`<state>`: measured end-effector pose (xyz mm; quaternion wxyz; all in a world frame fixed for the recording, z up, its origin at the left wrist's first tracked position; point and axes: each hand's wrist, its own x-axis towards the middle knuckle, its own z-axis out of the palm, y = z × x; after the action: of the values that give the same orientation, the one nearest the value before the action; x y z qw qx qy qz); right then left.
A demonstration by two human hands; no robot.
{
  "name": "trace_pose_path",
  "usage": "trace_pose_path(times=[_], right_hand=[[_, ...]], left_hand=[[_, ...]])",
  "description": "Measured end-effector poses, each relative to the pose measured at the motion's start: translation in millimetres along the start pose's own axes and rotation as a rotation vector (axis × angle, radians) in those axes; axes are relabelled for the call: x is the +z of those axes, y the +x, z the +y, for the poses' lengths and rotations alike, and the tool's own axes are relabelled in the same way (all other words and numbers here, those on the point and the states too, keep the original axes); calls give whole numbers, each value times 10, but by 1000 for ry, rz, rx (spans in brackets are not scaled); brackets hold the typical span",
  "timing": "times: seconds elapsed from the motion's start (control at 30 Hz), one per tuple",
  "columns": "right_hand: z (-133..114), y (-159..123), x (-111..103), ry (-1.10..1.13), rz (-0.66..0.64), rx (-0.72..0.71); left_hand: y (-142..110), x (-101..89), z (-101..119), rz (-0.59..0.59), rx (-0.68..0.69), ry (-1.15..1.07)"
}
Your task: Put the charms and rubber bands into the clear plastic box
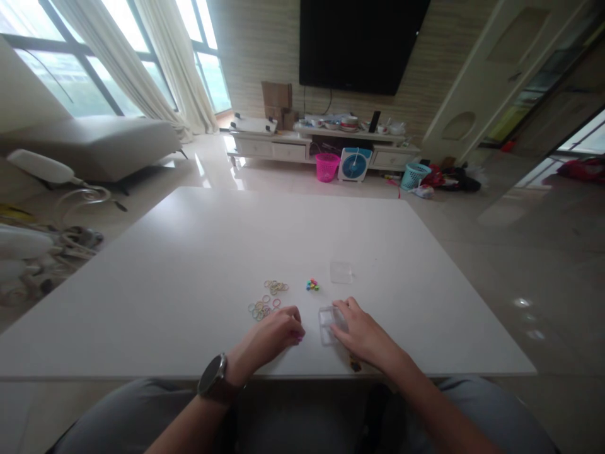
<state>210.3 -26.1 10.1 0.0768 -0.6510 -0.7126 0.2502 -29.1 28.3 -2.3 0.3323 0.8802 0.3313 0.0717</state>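
Note:
My left hand (276,331) rests on the white table (189,265) with its fingers curled in a pinch on a small pink piece at its fingertips. My right hand (362,334) lies over a small clear plastic box (326,321), fingers holding its right side. A scatter of small coloured rubber bands (267,299) lies just beyond my left hand. A little clump of bright coloured beads or clips (312,285) sits further out. The clear lid (341,271) lies flat beyond my right hand.
The table's near edge runs just under my wrists. A watch (212,378) is on my left wrist. Beyond the table are a TV stand (321,148), pink basket (327,167), small blue fan (354,164), teal basket (414,175) and a sofa (94,142) at left.

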Motion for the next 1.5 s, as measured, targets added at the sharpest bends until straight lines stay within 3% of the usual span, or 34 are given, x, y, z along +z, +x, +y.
trace_pose_path(times=[0.13,0.37,0.57,0.73,1.07,1.3,1.5], right_hand=[[30,21,-21,12,31,-24],[326,212,-53,-151,240,-71],[396,273,-22,-171,171,-39],[393,290,-64,-190,249,-65],[339,292,-147,-220,186,12],[438,267,-118,-243,148,37],[466,294,-107,-283,186,94]], left_hand=[[-14,-44,-1,10,-17,75],[-22,-63,19,142,10,124],[5,117,187,176,84,123],[15,228,214,167,119,121],[43,274,189,161,90,112],[52,305,175,185,97,94],[51,282,193,168,91,79]])
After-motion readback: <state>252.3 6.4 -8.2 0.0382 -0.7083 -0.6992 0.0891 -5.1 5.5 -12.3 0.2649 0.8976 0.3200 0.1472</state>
